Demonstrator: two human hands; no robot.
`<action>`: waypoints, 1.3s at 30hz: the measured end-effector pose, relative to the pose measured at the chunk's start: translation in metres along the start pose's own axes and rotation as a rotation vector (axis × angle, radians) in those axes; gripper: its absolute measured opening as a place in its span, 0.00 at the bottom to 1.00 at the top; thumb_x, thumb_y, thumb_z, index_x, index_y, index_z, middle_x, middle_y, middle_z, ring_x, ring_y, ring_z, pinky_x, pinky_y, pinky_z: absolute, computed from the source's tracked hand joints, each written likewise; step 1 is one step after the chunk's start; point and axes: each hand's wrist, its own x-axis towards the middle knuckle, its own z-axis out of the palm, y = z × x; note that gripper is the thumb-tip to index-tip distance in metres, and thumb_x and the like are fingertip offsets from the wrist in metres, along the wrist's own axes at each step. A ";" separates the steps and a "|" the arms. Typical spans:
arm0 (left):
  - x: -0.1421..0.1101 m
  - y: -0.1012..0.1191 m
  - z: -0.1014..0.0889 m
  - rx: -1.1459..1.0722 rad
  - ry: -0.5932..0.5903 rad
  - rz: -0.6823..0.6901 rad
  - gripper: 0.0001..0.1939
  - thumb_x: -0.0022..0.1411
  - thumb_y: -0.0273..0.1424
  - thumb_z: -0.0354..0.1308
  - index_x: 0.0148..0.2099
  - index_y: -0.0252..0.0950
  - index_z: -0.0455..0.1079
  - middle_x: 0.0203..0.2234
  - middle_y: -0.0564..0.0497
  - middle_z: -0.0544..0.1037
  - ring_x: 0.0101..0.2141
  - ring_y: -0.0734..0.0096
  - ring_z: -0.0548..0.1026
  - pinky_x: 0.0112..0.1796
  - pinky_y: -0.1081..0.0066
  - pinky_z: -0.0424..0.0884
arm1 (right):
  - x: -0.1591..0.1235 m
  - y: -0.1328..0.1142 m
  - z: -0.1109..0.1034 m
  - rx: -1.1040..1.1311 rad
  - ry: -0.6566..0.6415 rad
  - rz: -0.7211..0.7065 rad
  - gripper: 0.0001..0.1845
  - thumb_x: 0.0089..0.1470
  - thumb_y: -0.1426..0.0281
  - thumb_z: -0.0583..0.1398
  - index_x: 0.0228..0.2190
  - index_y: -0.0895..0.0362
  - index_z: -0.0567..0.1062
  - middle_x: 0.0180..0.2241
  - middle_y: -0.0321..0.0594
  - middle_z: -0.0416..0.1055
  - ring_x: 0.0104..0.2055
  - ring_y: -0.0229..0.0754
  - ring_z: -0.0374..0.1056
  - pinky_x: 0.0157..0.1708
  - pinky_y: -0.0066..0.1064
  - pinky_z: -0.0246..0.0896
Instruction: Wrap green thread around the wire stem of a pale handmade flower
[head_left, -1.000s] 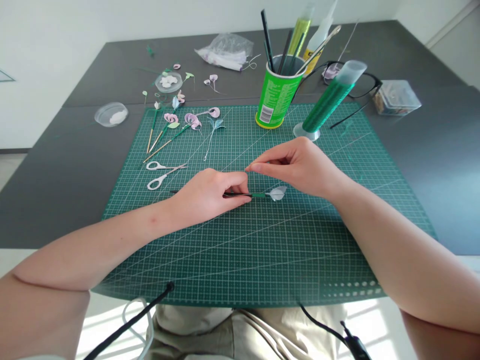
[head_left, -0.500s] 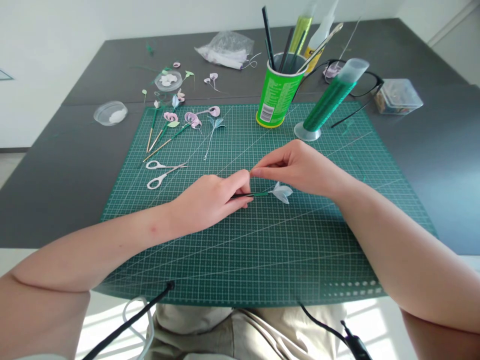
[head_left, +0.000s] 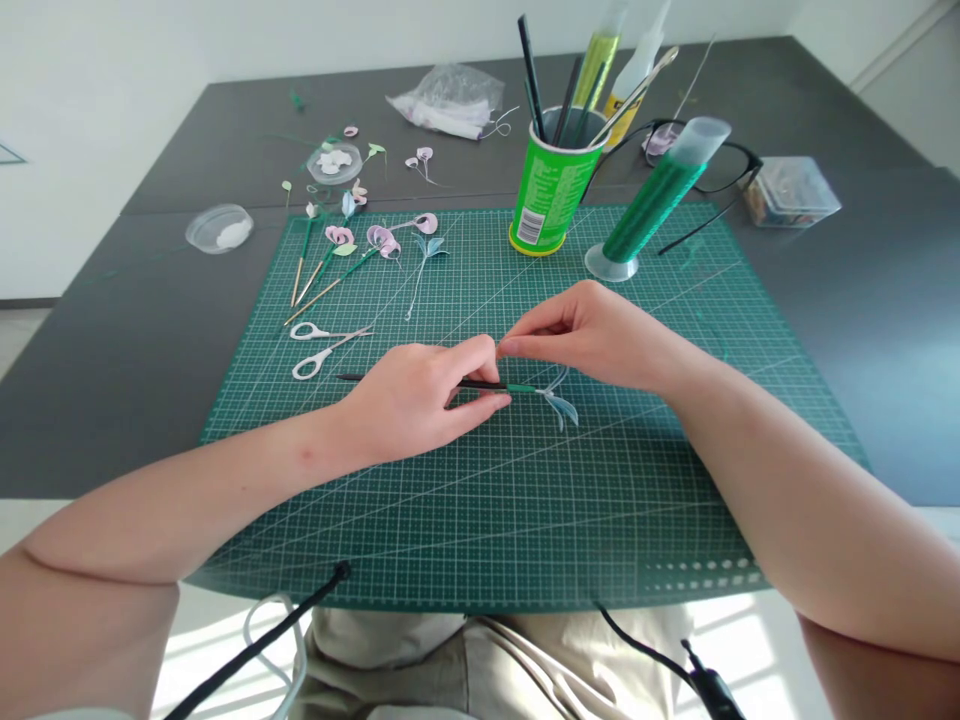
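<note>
- Blue flower [head_left: 564, 408] has turned, petals now toward the near side.
- Left hand [head_left: 420, 400] grips its dark stick [head_left: 480, 384] above the mat [head_left: 450, 520], right of the scissors [head_left: 324, 355].
- Right hand [head_left: 592, 335]: fingertips pinched shut; cannot tell on what.

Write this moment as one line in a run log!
Left hand: gripping black stick | blue flower: at stick's end | right hand: pinching beside left hand, item unclear | scissors: open on mat
</note>
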 end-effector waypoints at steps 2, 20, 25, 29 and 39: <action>0.000 0.000 0.000 -0.010 -0.015 -0.011 0.07 0.71 0.29 0.63 0.40 0.38 0.66 0.27 0.60 0.81 0.21 0.78 0.72 0.25 0.74 0.60 | 0.000 0.000 0.000 -0.001 0.027 -0.011 0.14 0.60 0.63 0.66 0.30 0.58 0.88 0.24 0.38 0.76 0.25 0.34 0.58 0.25 0.32 0.51; 0.005 -0.007 0.001 -0.324 -0.077 -0.276 0.05 0.70 0.28 0.65 0.40 0.39 0.72 0.36 0.59 0.88 0.39 0.71 0.86 0.40 0.71 0.74 | -0.003 0.001 0.004 0.037 0.212 -0.183 0.12 0.60 0.64 0.68 0.32 0.57 0.89 0.23 0.39 0.75 0.24 0.35 0.57 0.23 0.31 0.49; 0.005 -0.009 0.003 -0.319 -0.040 -0.254 0.06 0.68 0.28 0.67 0.39 0.39 0.72 0.36 0.59 0.87 0.37 0.71 0.86 0.40 0.71 0.76 | -0.002 0.001 0.003 0.005 0.187 -0.116 0.13 0.60 0.63 0.67 0.32 0.58 0.89 0.24 0.40 0.75 0.26 0.36 0.60 0.25 0.32 0.52; 0.006 -0.009 0.003 -0.308 -0.046 -0.259 0.06 0.68 0.30 0.67 0.39 0.39 0.72 0.36 0.57 0.87 0.38 0.69 0.86 0.41 0.69 0.78 | -0.002 0.000 0.003 -0.018 0.178 -0.082 0.14 0.60 0.63 0.67 0.30 0.59 0.88 0.24 0.39 0.74 0.26 0.36 0.59 0.25 0.32 0.51; 0.006 -0.007 0.002 -0.430 -0.125 -0.318 0.05 0.70 0.29 0.61 0.38 0.40 0.71 0.32 0.57 0.88 0.35 0.70 0.86 0.37 0.71 0.75 | -0.007 -0.006 0.000 0.027 0.164 -0.126 0.12 0.61 0.62 0.67 0.33 0.56 0.89 0.24 0.38 0.74 0.25 0.35 0.55 0.25 0.33 0.48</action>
